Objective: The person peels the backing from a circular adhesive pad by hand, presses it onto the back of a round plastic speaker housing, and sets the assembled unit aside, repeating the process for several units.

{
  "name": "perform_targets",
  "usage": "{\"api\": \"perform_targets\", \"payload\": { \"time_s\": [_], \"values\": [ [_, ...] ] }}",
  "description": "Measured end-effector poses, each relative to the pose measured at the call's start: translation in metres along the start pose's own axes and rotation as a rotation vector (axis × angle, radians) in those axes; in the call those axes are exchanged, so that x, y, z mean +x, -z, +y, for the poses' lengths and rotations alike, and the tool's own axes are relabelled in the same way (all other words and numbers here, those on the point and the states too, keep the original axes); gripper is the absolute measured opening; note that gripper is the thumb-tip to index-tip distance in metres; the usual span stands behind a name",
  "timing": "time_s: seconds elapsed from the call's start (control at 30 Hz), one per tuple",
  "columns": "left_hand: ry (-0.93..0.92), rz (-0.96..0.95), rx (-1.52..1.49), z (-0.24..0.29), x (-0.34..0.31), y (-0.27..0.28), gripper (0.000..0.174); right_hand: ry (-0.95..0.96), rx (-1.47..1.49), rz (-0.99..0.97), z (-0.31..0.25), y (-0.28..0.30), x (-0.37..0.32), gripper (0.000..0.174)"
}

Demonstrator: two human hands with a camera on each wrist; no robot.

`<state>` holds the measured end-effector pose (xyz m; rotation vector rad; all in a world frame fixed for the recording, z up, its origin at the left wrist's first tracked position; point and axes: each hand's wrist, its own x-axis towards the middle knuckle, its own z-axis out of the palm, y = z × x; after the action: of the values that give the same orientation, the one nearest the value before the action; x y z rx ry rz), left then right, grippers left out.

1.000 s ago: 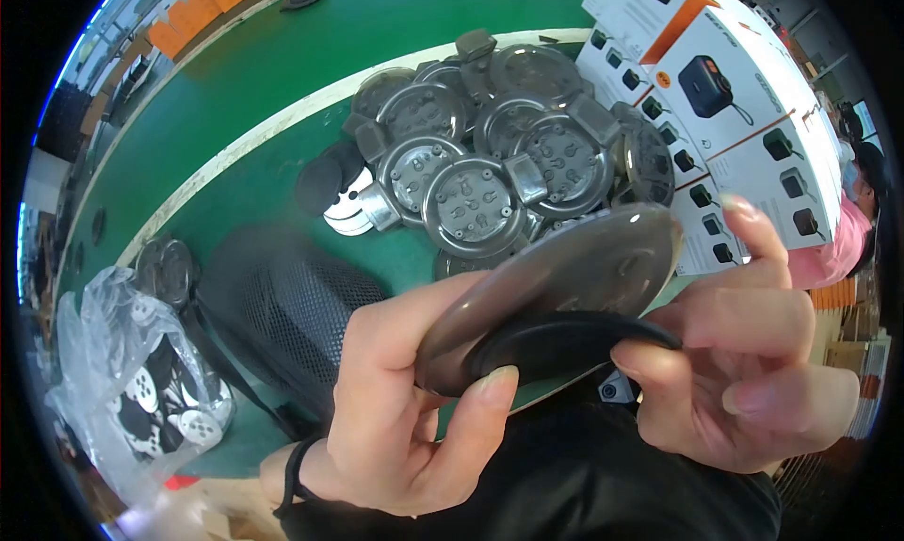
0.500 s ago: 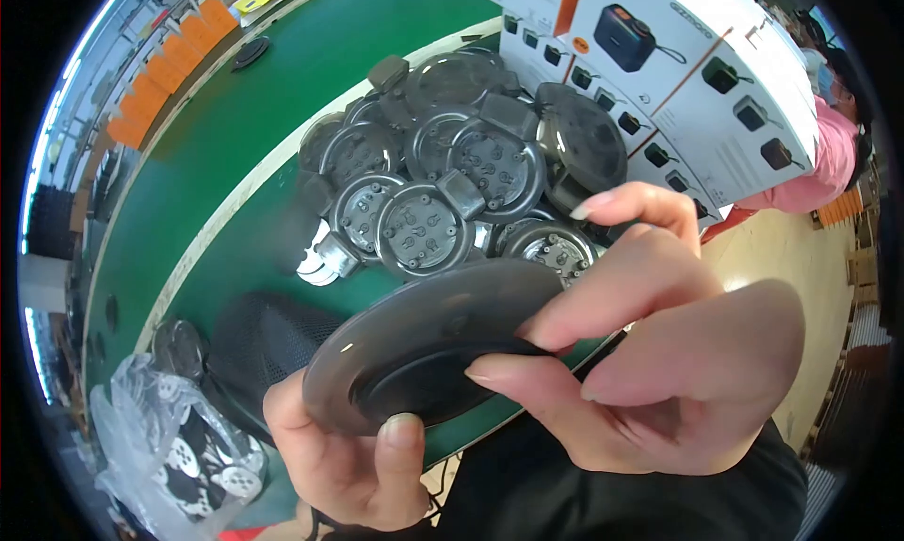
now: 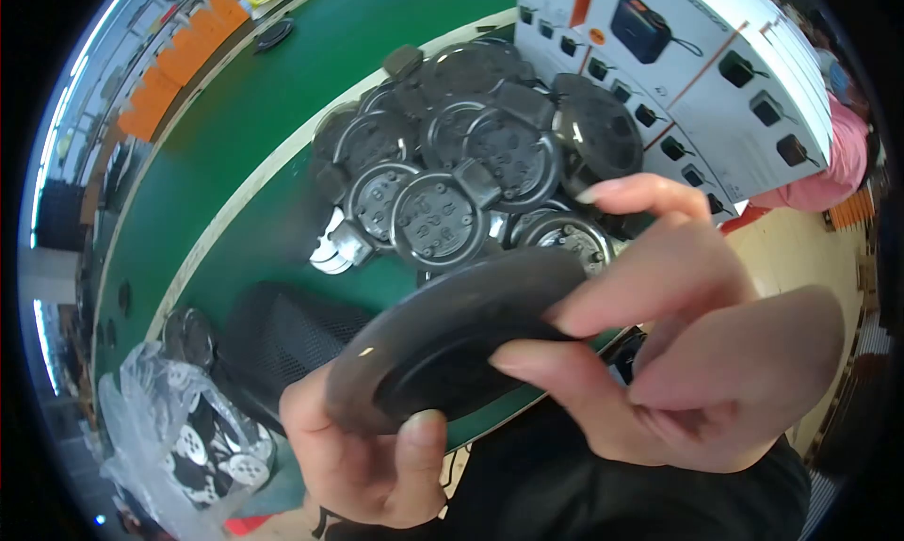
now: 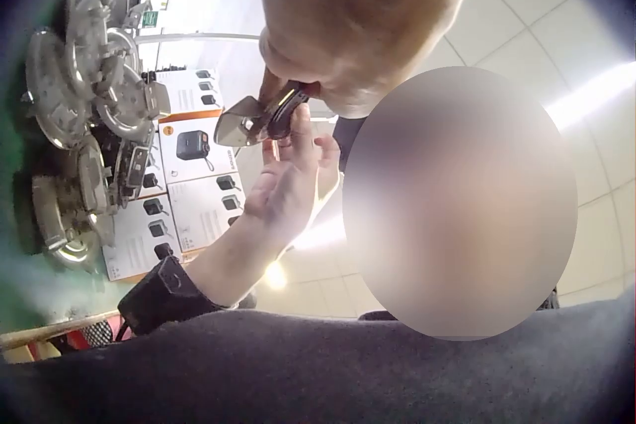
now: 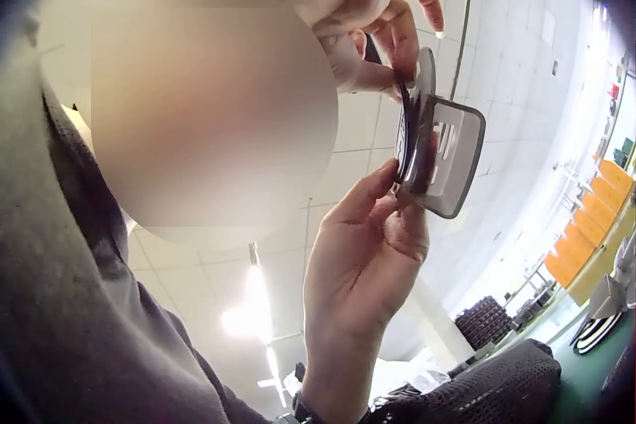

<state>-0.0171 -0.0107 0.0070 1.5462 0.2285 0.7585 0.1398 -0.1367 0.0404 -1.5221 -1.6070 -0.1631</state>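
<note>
A smoky translucent round plastic cover (image 3: 471, 289) is held up in front of the body, a thin black disc (image 3: 443, 390) lying against its near face. My left hand (image 3: 372, 466) grips the cover's lower left edge, thumb pressing on the disc. With thumb and index finger, my right hand (image 3: 678, 362) pinches the right edge of the disc and cover; its other fingers are bent. The right wrist view shows the black disc (image 5: 403, 131) edge-on beside the cover, which has a rectangular block (image 5: 457, 158) on its far side.
Several similar translucent covers (image 3: 438, 219) are piled on the green table (image 3: 226, 155). Printed boxes (image 3: 678, 80) stand behind at right, near a person in pink (image 3: 829, 155). At left are a black mesh bag (image 3: 282, 329) and a plastic bag (image 3: 141, 428) holding black and white discs.
The black disc was tilted away from the cover and now lies flatter against it. My right fingers have come onto the edge. The head view has shifted, and both hands appear lower left.
</note>
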Motion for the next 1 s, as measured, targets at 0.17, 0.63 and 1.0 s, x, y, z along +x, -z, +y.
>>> {"api": "perform_targets", "payload": {
  "time_s": [0.17,0.63,1.0],
  "values": [
    [-0.114,-0.001,-0.104,-0.004,0.003,0.001,0.047,-0.105,-0.049,-0.055,-0.015,0.002,0.013,0.043],
    [-0.044,0.039,-0.048,0.003,0.006,-0.011,0.038,-0.256,0.175,-0.021,-0.007,0.003,0.014,0.029],
    [0.127,0.102,-0.136,0.003,0.021,-0.002,0.054,-0.518,0.599,-0.065,0.018,0.002,0.025,0.011]
  ]
}}
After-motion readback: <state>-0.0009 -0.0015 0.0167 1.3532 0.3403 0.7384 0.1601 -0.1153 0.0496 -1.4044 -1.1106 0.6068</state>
